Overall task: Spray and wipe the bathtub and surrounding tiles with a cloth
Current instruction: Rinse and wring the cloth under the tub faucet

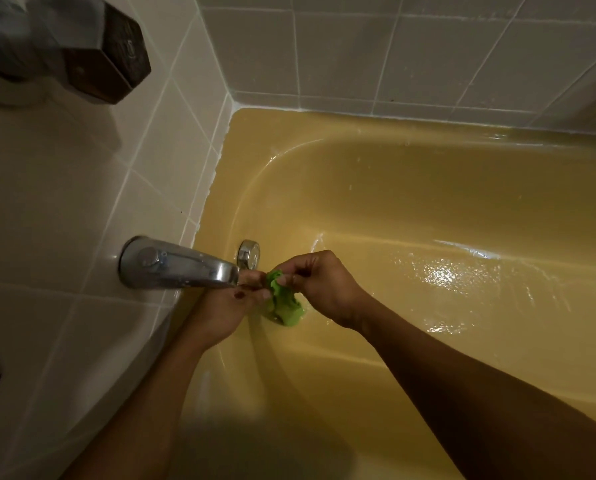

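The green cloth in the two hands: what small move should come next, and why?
Probably spread the green cloth into a flat pad. It hangs crumpled below the spout, pinched between the left hand and the right hand, so little of it could touch the wet bathtub when wiping.

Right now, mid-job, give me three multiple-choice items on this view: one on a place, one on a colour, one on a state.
1. Where is the cloth?
A) just off the end of the spout
B) on the tub rim
C) flat on the wall tiles

2. What colour is the bathtub?
A) white
B) yellow
C) blue

3. How is the cloth held?
A) by one hand only
B) by the left hand and the right hand
C) lying loose

Answers: 1 A, it hangs bunched by the spout's tip; 2 B, the basin is plainly yellow; 3 B, fingers of both hands pinch it.
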{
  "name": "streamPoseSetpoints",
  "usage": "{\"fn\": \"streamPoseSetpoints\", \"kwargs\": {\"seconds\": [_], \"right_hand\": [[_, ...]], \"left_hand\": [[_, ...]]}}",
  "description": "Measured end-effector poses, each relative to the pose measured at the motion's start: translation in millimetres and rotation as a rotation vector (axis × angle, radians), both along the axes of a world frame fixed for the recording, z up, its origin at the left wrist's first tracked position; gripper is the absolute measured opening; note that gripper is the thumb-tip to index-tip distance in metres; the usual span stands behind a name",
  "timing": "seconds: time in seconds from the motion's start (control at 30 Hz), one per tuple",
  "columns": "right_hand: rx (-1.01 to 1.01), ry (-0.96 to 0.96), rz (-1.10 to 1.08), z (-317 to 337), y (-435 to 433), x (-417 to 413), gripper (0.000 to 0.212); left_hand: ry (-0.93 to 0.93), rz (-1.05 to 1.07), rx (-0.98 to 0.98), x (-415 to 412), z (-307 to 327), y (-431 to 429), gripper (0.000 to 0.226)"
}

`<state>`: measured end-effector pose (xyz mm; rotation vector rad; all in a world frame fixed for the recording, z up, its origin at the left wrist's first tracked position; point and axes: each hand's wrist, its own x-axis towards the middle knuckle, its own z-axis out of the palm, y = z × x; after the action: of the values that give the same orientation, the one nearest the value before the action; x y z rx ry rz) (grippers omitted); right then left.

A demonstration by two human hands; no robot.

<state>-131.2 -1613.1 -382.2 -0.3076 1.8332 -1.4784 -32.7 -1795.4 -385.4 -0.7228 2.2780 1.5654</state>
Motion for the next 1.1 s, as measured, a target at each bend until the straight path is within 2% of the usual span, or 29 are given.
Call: {"fn": "streamPoseSetpoints", "kwargs": {"seconds": [0.1, 0.23, 0.33, 0.43, 0.53, 0.67, 0.8, 0.93, 1.03, 1.1], "right_hand": [[-0.018, 0.006, -0.001, 12, 3, -2, 0.015], [-0.055, 0.036, -0.006, 33, 4, -4, 0.016], [-0.105, 0.017, -0.043, 50, 11, -9, 0.016], [-0.177, 0.047, -0.074, 69, 17, -19, 0.016], [-0.219, 0.084, -0.091, 82, 23, -32, 0.014], [-0.136, 0.153, -0.025, 81, 30, -41, 0.014], [-0.075, 0.181, -0.038, 72, 31, -44, 0.014], [-0.027, 0.227, -0.079, 59, 30, -45, 0.015], [-0.024, 0.225, -0.099, 55, 33, -46, 0.015], [-0.029, 0.226, -0.097, 54, 33, -44, 0.015]], "left_hand": [[-0.060, -0.147, -0.059, -4, -1, -2, 0.026], [-0.060, -0.190, -0.130, -5, 3, -1, 0.022], [-0.103, -0.323, -0.261, -1, 1, -10, 0.028], [-0.087, -0.510, -0.434, 5, 1, -7, 0.006], [-0.016, -0.414, -0.425, 7, 6, 2, 0.011], [0.028, -0.225, -0.332, 7, 10, 7, 0.021], [0.072, 0.089, -0.170, 10, 4, 6, 0.037], [0.066, 0.082, -0.165, 16, 4, 4, 0.036], [-0.004, -0.057, -0.224, 23, 12, 1, 0.036], [-0.036, -0.112, -0.187, 25, 14, -3, 0.039]]}}
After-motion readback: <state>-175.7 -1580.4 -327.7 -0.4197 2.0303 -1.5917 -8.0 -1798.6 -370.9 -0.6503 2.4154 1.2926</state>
